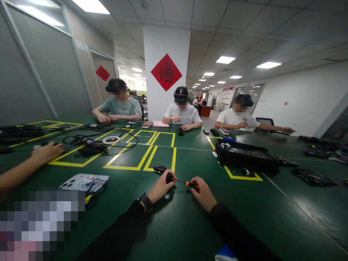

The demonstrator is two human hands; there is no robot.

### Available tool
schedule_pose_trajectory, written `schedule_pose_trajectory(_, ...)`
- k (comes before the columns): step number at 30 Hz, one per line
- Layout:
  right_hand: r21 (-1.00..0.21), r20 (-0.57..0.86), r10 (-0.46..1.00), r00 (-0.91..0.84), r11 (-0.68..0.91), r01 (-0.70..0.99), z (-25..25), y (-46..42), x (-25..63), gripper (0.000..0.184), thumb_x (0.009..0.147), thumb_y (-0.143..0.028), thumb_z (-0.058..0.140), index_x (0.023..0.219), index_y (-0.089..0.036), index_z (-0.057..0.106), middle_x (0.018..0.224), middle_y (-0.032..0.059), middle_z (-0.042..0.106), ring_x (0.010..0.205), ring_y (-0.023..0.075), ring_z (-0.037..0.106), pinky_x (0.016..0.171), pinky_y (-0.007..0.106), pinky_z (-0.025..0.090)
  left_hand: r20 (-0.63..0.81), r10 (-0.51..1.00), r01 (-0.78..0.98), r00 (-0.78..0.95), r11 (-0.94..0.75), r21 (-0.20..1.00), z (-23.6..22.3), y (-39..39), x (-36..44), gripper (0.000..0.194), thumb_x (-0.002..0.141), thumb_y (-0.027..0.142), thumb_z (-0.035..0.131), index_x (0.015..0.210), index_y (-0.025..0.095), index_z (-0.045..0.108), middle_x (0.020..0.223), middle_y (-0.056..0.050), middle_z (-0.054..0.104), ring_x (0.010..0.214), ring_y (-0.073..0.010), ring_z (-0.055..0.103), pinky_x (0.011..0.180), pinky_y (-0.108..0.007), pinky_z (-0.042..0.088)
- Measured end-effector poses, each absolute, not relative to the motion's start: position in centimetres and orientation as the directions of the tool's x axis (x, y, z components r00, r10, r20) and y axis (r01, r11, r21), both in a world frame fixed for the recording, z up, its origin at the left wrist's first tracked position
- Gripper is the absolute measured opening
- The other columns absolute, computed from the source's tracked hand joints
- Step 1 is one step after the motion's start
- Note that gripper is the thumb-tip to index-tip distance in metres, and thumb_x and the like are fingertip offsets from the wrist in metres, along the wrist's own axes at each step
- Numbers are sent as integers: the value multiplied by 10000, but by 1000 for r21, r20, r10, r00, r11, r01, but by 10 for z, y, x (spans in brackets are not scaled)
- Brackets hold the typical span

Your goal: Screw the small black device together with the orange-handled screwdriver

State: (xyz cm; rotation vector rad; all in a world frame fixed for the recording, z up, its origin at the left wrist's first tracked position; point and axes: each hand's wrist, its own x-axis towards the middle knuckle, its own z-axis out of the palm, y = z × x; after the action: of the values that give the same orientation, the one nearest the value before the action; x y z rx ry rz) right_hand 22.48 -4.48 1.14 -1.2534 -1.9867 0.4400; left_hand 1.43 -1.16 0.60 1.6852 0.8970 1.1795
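Observation:
My left hand point(161, 187), with a dark watch on its wrist, is closed around a small black part point(169, 177) just above the green table. Fingers wrapped, my right hand point(204, 195) grips a screwdriver point(193, 185) with a black and orange handle. Its thin shaft points left, and the tip reaches the black part in my left hand; whether it sits in a screw is too small to tell. Just beyond my left fingers shows another black piece point(159, 168); I cannot tell if it joins the held part.
Yellow tape boxes point(159, 169) mark the table point(179, 228). A long black casing point(244, 154) stands at right, beside a dark flat part point(312, 177). Left are a phone-shaped case point(86, 182), coiled cables point(92, 145) and another person's hand point(49, 152). Several people sit opposite.

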Motion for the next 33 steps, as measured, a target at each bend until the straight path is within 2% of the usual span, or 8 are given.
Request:
schedule_pose_trajectory(5, -648, 362, 896, -257, 441, 621, 14, -46, 224, 223, 762, -160, 449, 967, -180, 535, 951, 58, 540, 903, 174, 498, 822, 307, 391, 336, 897, 112, 287, -379, 918, 7, -13, 14, 217, 679, 119, 517, 878, 182, 458, 851, -3, 555, 799, -130, 531, 793, -292, 406)
schedule_pose_trajectory(9, -638, 353, 896, -270, 441, 632, 15, -46, 225, 211, 757, -110, 408, 897, -178, 550, 903, 47, 542, 874, 164, 503, 808, 297, 396, 320, 908, 142, 269, -366, 920, 6, -12, 14, 208, 685, 155, 544, 876, 181, 465, 847, -6, 562, 795, -136, 534, 794, -297, 404)
schedule_pose_trajectory(15, -628, 412, 865, -288, 498, 598, 13, -45, 225, 234, 719, -85, 465, 920, -183, 534, 927, 43, 535, 888, 165, 504, 812, 297, 406, 314, 915, 145, 254, -357, 923, 8, -13, 15, 202, 718, 278, 566, 872, 183, 476, 844, -6, 559, 798, -137, 527, 768, -274, 402)
schedule_pose_trajectory(19, -630, 401, 877, -266, 475, 614, 11, -44, 224, 223, 733, -147, 508, 952, -184, 535, 934, 49, 537, 883, 173, 505, 806, 312, 412, 321, 912, 162, 254, -367, 916, 10, -14, 15, 196, 759, 349, 516, 864, 186, 487, 819, 0, 544, 733, -122, 501, 688, -243, 400)
schedule_pose_trajectory(25, -598, 422, 854, -304, 514, 615, 11, -41, 226, 166, 793, -142, 419, 860, -183, 565, 885, 43, 543, 870, 164, 501, 809, 312, 400, 315, 920, 164, 235, -357, 920, 6, -11, 14, 205, 753, 360, 520, 861, 187, 501, 843, -13, 564, 760, -134, 513, 696, -243, 402)
schedule_pose_trajectory(33, -613, 413, 865, -285, 495, 616, 13, -43, 228, 207, 756, -190, 507, 961, -183, 539, 954, 50, 537, 902, 170, 502, 824, 306, 400, 311, 925, 130, 220, -344, 930, 5, -10, 15, 186, 754, 345, 513, 859, 193, 500, 851, -15, 573, 800, -138, 526, 752, -255, 403)
